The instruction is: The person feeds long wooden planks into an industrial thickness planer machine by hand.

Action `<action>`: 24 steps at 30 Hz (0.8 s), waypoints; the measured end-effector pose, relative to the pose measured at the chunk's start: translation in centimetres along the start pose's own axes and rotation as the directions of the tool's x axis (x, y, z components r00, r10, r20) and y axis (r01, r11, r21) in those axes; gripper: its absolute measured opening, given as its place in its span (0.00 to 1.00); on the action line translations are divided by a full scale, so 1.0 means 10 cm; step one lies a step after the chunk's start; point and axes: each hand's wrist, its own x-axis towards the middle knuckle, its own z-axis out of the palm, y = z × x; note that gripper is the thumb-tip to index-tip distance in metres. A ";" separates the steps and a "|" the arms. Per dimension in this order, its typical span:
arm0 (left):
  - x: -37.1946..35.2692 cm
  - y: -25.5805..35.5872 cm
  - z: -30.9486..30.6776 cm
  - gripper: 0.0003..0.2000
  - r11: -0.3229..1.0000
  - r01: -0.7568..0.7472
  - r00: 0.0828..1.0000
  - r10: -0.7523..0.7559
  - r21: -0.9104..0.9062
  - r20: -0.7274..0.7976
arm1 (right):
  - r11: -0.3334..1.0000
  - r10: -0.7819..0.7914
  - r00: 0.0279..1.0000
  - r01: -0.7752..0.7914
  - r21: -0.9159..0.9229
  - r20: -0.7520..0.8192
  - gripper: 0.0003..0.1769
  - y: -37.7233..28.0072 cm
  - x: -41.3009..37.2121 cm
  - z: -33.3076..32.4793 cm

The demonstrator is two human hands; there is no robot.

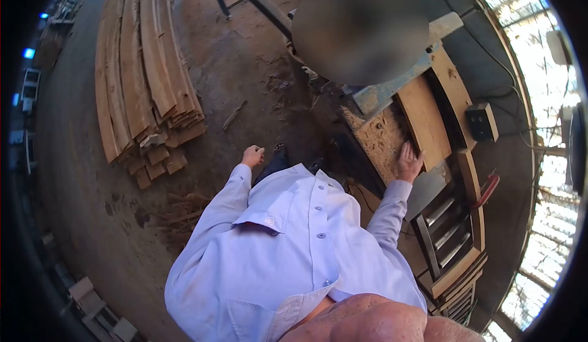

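Observation:
My right hand lies flat with its fingers stretched out, at the near end of a wide wooden board. The board rests on a machine table, its far end running under a blue-grey metal bar. Sawdust and wood chips cover the surface just left of that hand. Down by my side hangs my left hand, fingers curled in, with nothing visible in them; it touches no wood. A blurred oval hides whatever is beyond the metal bar.
Long planks are stacked on the floor at the left. A red clamp grips a wooden rail on the right, beside a frame with metal rollers. A dark box stands near the wall. Wood scraps litter the floor.

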 end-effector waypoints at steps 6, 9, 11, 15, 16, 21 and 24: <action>-0.06 -0.44 -0.10 0.16 0.998 0.053 0.995 -0.051 0.019 -0.083 | 0.988 -0.153 0.979 0.153 0.016 0.137 0.27 0.27 0.66 0.07; -0.14 -0.71 -0.18 0.17 0.996 0.089 0.992 -0.090 -0.015 -0.084 | 0.998 -0.058 0.988 0.055 0.027 0.142 0.27 0.40 0.32 0.23; -0.22 -0.78 -0.21 0.19 0.986 0.082 0.995 -0.072 0.143 -0.071 | 0.990 -0.127 0.986 0.133 -0.051 0.106 0.27 0.48 0.04 0.27; -0.22 -0.93 -0.22 0.20 0.975 0.183 0.983 -0.180 0.126 -0.035 | 0.984 -0.135 0.988 0.142 -0.108 0.069 0.27 0.62 -0.16 0.54; -0.22 -0.93 -0.22 0.19 0.977 0.158 0.987 -0.155 0.145 -0.031 | 0.982 -0.144 0.988 0.149 -0.120 0.053 0.27 0.62 -0.10 0.54; -0.12 -0.81 -0.22 0.19 0.873 -0.119 0.984 0.169 0.474 -0.063 | 0.979 -0.171 0.976 0.183 -0.084 0.134 0.29 0.54 0.15 0.50; -0.08 -0.51 -0.24 0.17 0.944 -0.085 0.991 0.114 0.320 -0.071 | 0.979 -0.182 0.958 0.197 -0.049 0.221 0.30 0.49 0.24 0.46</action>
